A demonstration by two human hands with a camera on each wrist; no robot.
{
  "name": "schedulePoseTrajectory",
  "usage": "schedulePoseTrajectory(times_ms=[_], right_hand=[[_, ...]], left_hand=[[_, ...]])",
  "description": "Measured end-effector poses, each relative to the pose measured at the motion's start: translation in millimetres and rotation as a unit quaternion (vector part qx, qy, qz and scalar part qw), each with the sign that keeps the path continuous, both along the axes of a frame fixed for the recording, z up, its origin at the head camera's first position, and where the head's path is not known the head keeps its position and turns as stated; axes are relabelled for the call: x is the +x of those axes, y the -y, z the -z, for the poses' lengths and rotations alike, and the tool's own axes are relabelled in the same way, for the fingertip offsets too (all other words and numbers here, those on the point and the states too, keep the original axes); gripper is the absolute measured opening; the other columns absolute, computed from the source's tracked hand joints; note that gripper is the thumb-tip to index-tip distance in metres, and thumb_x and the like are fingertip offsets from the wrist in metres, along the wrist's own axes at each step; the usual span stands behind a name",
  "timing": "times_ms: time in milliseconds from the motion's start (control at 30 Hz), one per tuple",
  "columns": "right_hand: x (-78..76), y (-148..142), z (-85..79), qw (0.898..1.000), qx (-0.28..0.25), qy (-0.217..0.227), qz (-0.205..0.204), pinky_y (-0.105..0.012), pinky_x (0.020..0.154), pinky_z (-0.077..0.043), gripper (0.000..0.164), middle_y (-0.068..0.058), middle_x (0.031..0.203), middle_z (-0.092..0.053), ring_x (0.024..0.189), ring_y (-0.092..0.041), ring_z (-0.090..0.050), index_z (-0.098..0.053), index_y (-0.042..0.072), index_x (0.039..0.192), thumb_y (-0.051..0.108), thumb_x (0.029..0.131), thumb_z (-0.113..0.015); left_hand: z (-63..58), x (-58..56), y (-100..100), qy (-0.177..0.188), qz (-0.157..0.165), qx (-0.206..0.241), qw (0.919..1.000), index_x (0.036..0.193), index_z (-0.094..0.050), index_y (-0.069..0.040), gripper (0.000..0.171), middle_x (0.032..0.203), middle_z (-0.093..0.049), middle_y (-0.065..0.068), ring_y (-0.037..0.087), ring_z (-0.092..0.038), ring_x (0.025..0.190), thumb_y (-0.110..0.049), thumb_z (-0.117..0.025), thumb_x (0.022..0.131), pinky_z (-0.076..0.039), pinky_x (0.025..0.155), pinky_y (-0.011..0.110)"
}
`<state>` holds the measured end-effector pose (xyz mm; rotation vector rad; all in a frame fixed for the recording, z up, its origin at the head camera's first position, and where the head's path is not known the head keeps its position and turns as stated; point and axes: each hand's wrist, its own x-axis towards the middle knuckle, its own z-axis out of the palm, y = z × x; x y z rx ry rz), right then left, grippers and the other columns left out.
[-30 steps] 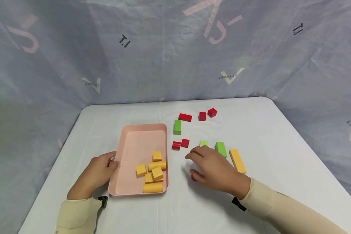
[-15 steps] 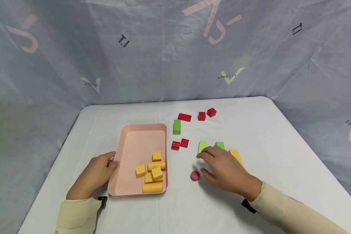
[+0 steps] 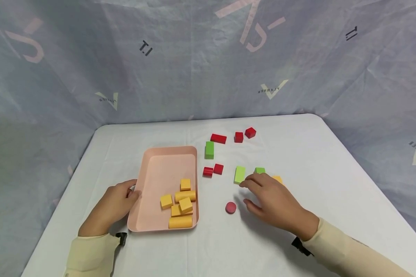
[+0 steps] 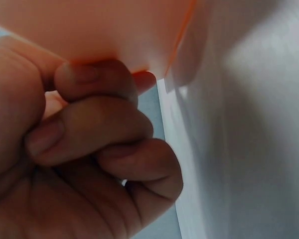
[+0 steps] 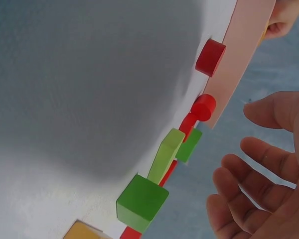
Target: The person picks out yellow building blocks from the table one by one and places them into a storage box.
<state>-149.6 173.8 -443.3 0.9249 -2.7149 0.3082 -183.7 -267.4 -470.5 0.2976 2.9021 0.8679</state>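
Observation:
In the head view my left hand (image 3: 112, 206) grips the left wall of a pink tray (image 3: 166, 151), thumb at the rim and fingers curled. Yellow blocks (image 3: 166, 201) and yellow cylinders (image 3: 180, 222) lie in the tray's near right part. My right hand (image 3: 272, 204) hovers over the table with its fingers relaxed, holding nothing. Left of its thumb a red cylinder (image 3: 230, 207) stands on end. Just beyond the fingertips lies a light green block (image 3: 239, 175). The hand partly hides a darker green block (image 3: 260, 170) and a yellow block (image 3: 277, 179).
Between tray and right hand lie a red cylinder on its side (image 3: 208, 172) and a flat red block (image 3: 218, 169). Farther back are a green block (image 3: 209, 150), a long red block (image 3: 218, 138) and two red cubes (image 3: 239, 137). Printed grey cloth (image 3: 194, 77) hangs behind.
My right hand has moved right, away from the upright red cylinder, which now stands uncovered on the table. More of the light green block shows. My left hand and the tray have stayed put.

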Motion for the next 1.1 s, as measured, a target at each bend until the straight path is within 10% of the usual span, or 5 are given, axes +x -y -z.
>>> schedulePoseTrajectory(times_ms=[1100], right_hand=[[11.8, -45, 15.4, 0.993, -0.022, -0.002, 0.115, -0.04, 0.075, -0.051, 0.034, 0.002, 0.112, -0.052, 0.098, -0.016, -0.046, -0.063, 0.017, 0.108, 0.028, 0.076, -0.067]], left_hand=[[1.6, -2.0, 1, 0.021, -0.005, 0.005, 0.9997, 0.131, -0.05, -0.003, 0.038, 0.071, -0.061, 0.001, 0.013, -0.051, 0.054, -0.011, -0.051, 0.094, -0.044, 0.05, 0.034]])
